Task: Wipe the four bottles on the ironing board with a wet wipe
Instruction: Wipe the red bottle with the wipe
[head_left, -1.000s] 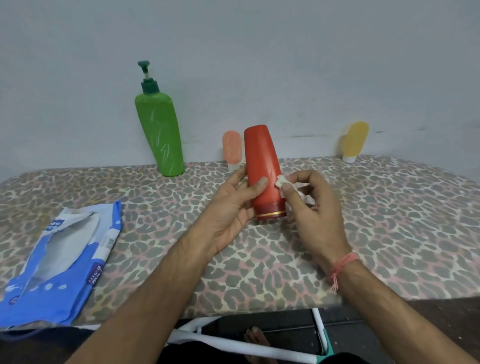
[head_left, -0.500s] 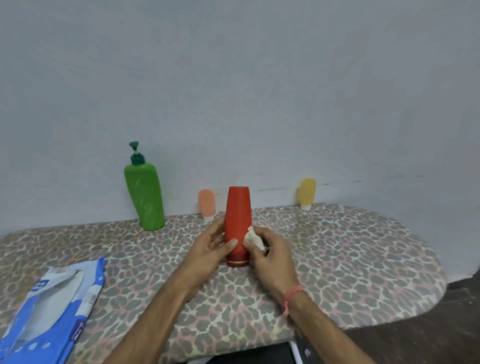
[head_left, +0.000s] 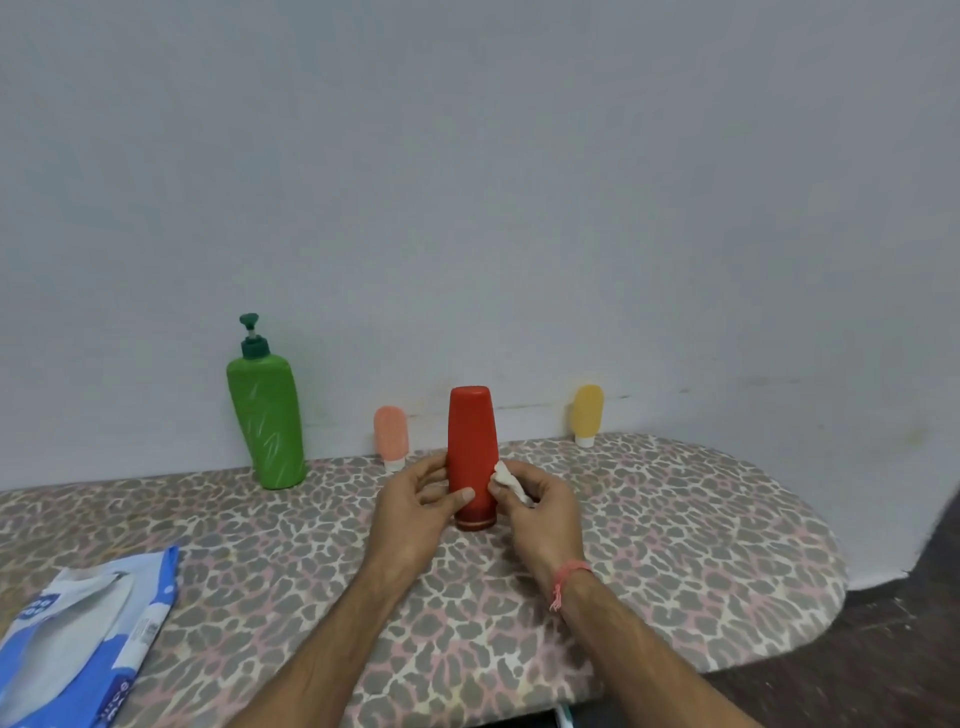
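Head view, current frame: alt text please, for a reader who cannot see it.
A left hand holds an upright red bottle on a leopard-print ironing board while the right hand presses a wet wipe against its side. Green, pink and yellow bottles stand behind.

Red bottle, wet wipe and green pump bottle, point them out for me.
red bottle (head_left: 470, 431): head view, upper body.
wet wipe (head_left: 505, 477): head view, bunched tip.
green pump bottle (head_left: 267, 426): head view, middle of body.
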